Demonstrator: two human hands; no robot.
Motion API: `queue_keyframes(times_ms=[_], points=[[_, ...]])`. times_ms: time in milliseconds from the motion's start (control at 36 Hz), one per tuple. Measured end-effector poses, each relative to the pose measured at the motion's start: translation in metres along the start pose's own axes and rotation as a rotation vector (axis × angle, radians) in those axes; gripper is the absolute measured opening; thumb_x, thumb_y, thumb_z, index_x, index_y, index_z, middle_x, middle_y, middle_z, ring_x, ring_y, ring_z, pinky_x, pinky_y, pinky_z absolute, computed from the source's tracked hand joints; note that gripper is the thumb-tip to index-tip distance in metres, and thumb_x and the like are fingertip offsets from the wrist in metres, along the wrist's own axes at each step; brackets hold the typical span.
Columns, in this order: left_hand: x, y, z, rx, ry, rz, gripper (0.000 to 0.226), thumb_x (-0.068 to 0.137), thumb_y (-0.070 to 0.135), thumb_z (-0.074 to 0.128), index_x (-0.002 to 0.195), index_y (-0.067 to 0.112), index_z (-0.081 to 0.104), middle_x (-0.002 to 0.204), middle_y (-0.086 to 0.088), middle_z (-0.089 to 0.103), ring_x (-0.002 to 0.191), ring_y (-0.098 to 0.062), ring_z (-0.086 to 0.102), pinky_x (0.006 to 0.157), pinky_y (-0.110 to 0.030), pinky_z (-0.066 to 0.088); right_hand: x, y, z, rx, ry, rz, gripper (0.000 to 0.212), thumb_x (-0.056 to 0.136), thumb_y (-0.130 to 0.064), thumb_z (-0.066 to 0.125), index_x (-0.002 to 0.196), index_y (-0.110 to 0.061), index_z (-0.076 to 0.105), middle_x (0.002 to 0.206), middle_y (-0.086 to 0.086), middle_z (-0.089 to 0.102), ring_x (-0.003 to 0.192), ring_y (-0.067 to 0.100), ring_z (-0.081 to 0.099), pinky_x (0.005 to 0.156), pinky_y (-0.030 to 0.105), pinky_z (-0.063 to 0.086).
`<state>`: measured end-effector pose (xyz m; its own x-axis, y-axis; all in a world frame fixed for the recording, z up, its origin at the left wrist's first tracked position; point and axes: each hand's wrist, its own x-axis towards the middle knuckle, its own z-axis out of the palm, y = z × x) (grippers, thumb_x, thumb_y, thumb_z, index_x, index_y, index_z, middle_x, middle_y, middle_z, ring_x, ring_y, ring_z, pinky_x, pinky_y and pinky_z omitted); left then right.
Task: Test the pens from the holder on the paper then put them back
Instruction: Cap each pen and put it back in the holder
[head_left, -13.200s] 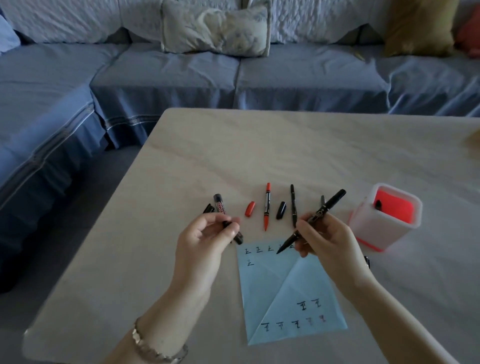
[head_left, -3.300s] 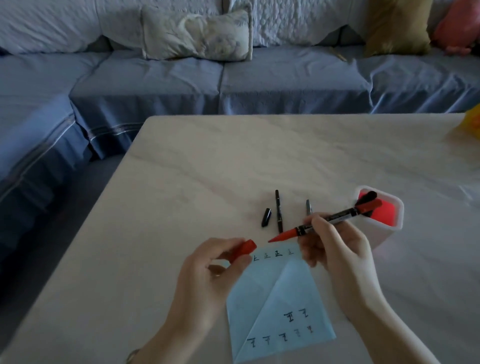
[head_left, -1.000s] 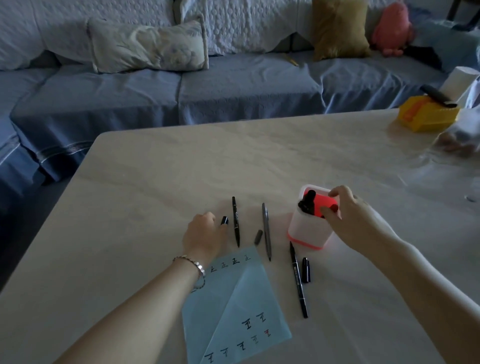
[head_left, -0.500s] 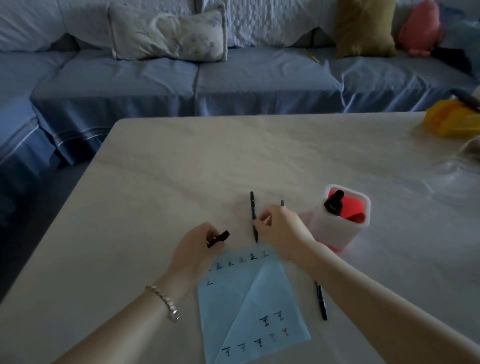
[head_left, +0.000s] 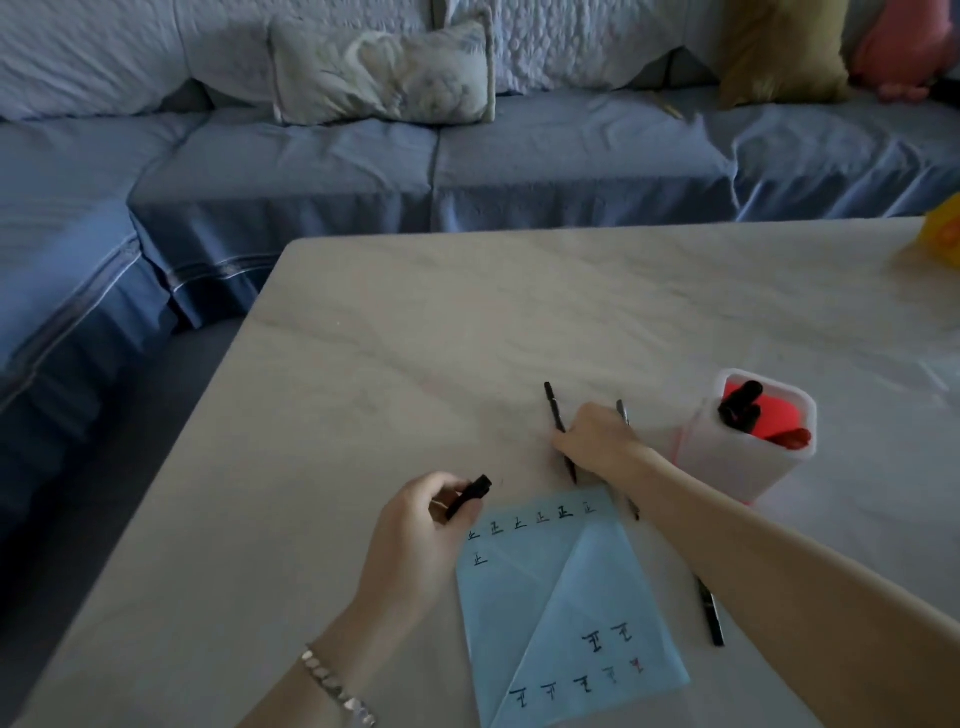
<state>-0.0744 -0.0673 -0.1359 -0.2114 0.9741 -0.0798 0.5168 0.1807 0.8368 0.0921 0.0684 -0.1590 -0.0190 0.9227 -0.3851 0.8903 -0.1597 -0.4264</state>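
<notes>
Table (head_left: 415, 338) | left hand (head_left: 415, 535) pinches cap (head_left: 470, 496) | right hand (head_left: 597, 441) covers pen (head_left: 551, 400), grip hidden

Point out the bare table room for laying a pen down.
Bare: the far table beyond the pens, and the strip left of the left hand holding a cap. Crowded: between paper and holder, where the right hand rests on them.

We see a light blue paper (head_left: 519, 597), folded with a diagonal flap, lying flat with rows of small black marks and one red. Just above it lies a thin black pen (head_left: 554, 405), gripped at its middle by the right hand (head_left: 597, 447); a grey pen (head_left: 622, 410) beside it is mostly hidden. Another black pen (head_left: 710, 616) lies right of the paper. The left hand (head_left: 415, 530) pinches a black cap (head_left: 469, 497). The white holder (head_left: 727, 467), red inside, stands upright with capped markers (head_left: 740, 405) in it.
</notes>
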Motion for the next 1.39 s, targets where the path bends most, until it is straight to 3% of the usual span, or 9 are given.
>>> queue_keyframes(times_ms=[83,167,278,417,722,1083,1194,1278,1389], points=[[-0.005,0.005,0.002,-0.071,0.004,-0.019,0.008,0.083,0.016,0.067,0.081,0.024,0.066,0.075,0.011,0.067,0.068,0.002,0.059,0.059,-0.004,0.039,-0.022,-0.005,-0.006,0.302,0.016,-0.081,0.036,0.088,-0.026,0.053,0.055,-0.013,0.045,0.053,0.002,0.046,0.048,0.016,0.042,0.051,0.026,0.033],[-0.012,0.013,0.003,-0.148,0.008,-0.002,0.011,0.081,0.011,0.068,0.080,0.023,0.066,0.074,0.011,0.068,0.068,0.006,0.060,0.060,-0.002,0.040,-0.063,-0.007,-0.018,0.802,0.043,-0.153,0.021,0.090,-0.012,0.048,0.069,-0.012,0.044,0.052,0.001,0.049,0.039,0.009,0.039,0.040,0.018,0.032],[-0.020,0.028,0.005,-0.210,-0.004,0.046,0.020,0.080,0.009,0.068,0.078,0.029,0.066,0.075,0.011,0.070,0.070,0.002,0.061,0.062,-0.004,0.042,-0.115,-0.001,-0.033,1.176,0.116,-0.233,0.017,0.093,-0.005,0.044,0.077,-0.011,0.042,0.058,0.004,0.044,0.041,0.006,0.042,0.040,0.014,0.032],[-0.029,0.046,0.006,-0.257,-0.038,0.076,0.018,0.081,0.011,0.067,0.079,0.029,0.067,0.078,0.015,0.070,0.073,-0.003,0.063,0.065,-0.011,0.046,-0.142,0.010,-0.036,1.364,0.200,-0.187,0.020,0.095,-0.013,0.045,0.074,-0.011,0.046,0.062,0.009,0.046,0.043,0.007,0.044,0.043,0.016,0.036],[-0.041,0.055,0.005,-0.285,-0.068,0.105,0.027,0.079,0.008,0.068,0.081,0.036,0.066,0.080,0.017,0.069,0.077,-0.006,0.064,0.067,-0.020,0.049,-0.158,0.014,-0.031,1.353,0.241,-0.222,0.021,0.094,-0.009,0.045,0.073,-0.012,0.048,0.047,-0.004,0.051,0.042,0.009,0.043,0.042,0.015,0.037],[-0.051,0.067,0.003,-0.214,-0.064,0.160,0.028,0.080,0.012,0.069,0.077,0.040,0.066,0.079,0.018,0.068,0.058,0.003,0.057,0.057,-0.007,0.041,-0.166,0.016,-0.026,1.299,0.076,-0.335,0.011,0.084,-0.001,0.053,0.075,0.001,0.060,0.048,0.001,0.057,0.041,0.008,0.045,0.043,0.014,0.037],[-0.054,0.069,-0.001,-0.139,-0.064,0.284,0.027,0.079,0.019,0.072,0.072,0.044,0.065,0.077,0.019,0.065,0.058,0.004,0.056,0.057,-0.005,0.038,-0.167,0.020,-0.029,1.356,0.022,-0.355,0.009,0.068,-0.018,0.072,0.064,-0.010,0.071,0.049,0.002,0.056,0.042,0.011,0.044,0.042,0.016,0.037],[-0.055,0.069,0.000,-0.068,-0.018,0.386,0.018,0.075,0.033,0.067,0.092,0.037,0.064,0.085,0.014,0.063,0.069,0.001,0.058,0.059,-0.005,0.039,-0.169,0.020,-0.026,1.385,-0.034,-0.398,0.041,0.048,-0.049,0.084,0.068,-0.015,0.073,0.050,0.004,0.058,0.043,0.010,0.046,0.043,0.017,0.038],[-0.058,0.065,0.004,-0.026,0.085,0.532,0.022,0.077,0.038,0.059,0.096,0.026,0.062,0.080,0.010,0.062,0.070,0.001,0.058,0.061,-0.010,0.043,-0.173,0.016,-0.021,1.428,-0.047,-0.414,0.050,0.041,-0.055,0.083,0.068,-0.014,0.072,0.050,0.005,0.057,0.044,0.010,0.046,0.043,0.016,0.038]])
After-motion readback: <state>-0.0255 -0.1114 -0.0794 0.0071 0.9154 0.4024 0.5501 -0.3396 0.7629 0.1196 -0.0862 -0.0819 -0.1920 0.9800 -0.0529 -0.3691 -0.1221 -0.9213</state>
